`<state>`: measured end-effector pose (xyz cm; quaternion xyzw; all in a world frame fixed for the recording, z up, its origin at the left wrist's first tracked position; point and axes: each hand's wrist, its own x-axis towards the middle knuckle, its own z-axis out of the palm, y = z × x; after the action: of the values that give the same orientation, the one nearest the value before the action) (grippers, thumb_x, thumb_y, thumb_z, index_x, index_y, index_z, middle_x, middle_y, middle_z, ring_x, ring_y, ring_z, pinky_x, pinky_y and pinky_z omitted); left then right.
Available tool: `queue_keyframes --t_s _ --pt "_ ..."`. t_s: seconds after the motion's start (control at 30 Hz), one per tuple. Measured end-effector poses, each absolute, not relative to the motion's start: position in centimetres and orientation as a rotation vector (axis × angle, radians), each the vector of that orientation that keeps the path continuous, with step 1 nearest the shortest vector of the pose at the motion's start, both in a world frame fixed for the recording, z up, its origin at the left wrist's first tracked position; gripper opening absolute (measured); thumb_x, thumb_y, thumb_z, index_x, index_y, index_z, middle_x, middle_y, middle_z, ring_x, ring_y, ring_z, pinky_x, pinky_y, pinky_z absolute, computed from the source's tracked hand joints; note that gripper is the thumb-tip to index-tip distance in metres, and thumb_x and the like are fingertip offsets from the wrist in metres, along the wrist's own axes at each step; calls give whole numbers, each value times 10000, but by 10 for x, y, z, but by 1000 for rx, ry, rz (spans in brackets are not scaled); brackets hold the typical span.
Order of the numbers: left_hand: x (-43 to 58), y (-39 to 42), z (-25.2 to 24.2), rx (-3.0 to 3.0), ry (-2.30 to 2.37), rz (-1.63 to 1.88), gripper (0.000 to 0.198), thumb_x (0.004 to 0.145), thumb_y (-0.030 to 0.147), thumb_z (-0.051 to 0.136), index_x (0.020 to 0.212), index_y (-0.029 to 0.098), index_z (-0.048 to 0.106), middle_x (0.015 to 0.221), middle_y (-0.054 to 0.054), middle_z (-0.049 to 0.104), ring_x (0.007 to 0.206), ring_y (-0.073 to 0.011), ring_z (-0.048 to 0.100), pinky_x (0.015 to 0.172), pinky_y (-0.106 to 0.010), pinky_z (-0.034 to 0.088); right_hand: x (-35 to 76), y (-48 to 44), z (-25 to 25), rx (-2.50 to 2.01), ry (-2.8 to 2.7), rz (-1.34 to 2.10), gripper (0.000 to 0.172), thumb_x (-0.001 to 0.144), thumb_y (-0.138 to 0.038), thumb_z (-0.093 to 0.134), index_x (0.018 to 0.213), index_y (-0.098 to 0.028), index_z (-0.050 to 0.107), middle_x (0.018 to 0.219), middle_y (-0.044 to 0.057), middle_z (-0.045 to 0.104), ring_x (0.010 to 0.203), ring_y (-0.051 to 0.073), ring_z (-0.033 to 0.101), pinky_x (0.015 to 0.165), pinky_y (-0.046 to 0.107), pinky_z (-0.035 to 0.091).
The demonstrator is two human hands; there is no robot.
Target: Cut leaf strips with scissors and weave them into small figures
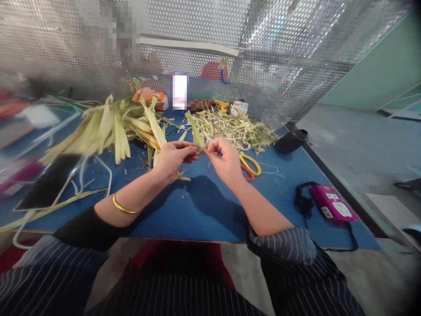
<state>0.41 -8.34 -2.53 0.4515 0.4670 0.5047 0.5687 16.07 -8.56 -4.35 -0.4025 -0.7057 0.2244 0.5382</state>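
Observation:
My left hand (174,159) is closed, its thumb and fingers pinching the lower end of a pale green corn husk (196,134) that stands up from the fingertips. My right hand (225,159) meets it there, thumb and forefinger pinched at the same end; any thread in that pinch is too small to make out. Behind the left wrist, a longer husk strip (154,125) rises at a slant; I cannot tell whether that hand touches it. Scissors with yellow and orange handles (251,166) lie partly behind my right hand, with thin white thread (271,169) beside them.
On the blue table (158,219) lie a pile of husks (101,129) at left and shredded scraps (230,129) at the back. A black cup (291,141) and a magenta power strip (332,202) are at right. A perforated metal screen (190,26) stands behind.

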Motion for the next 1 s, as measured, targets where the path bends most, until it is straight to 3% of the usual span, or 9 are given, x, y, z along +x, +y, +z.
queue_keyframes --t_s 0.3,0.67,0.83,1.0 --pt "3 -85 -22 833 1002 1096 165 618 153 730 707 130 594 597 -21 654 501 -87 585 521 -201 451 162 -89 -43 -877 -1852 187 91 866 -198 546 857 -238 627 896 23 636 848 154 602 794 325 486" --pt "0 -78 -26 595 930 955 68 632 64 644 632 131 631 582 -26 629 498 -79 559 539 -222 505 162 -93 -41 -965 -1875 231 98 875 -258 532 841 -271 624 913 28 634 899 190 590 843 366 463" --pt "0 -81 -25 946 967 1048 111 644 178 728 705 151 639 623 -37 654 510 -107 583 495 -235 463 160 -94 -38 -997 -1753 358 99 848 -267 569 762 -247 614 866 10 639 839 169 590 818 346 461" --pt "6 -89 -25 1333 1007 1246 199 719 336 691 696 141 657 615 -32 653 526 -102 582 531 -225 474 156 -95 -36 -1102 -1584 504 83 800 -262 614 737 -208 614 722 -3 647 673 138 573 692 309 465"
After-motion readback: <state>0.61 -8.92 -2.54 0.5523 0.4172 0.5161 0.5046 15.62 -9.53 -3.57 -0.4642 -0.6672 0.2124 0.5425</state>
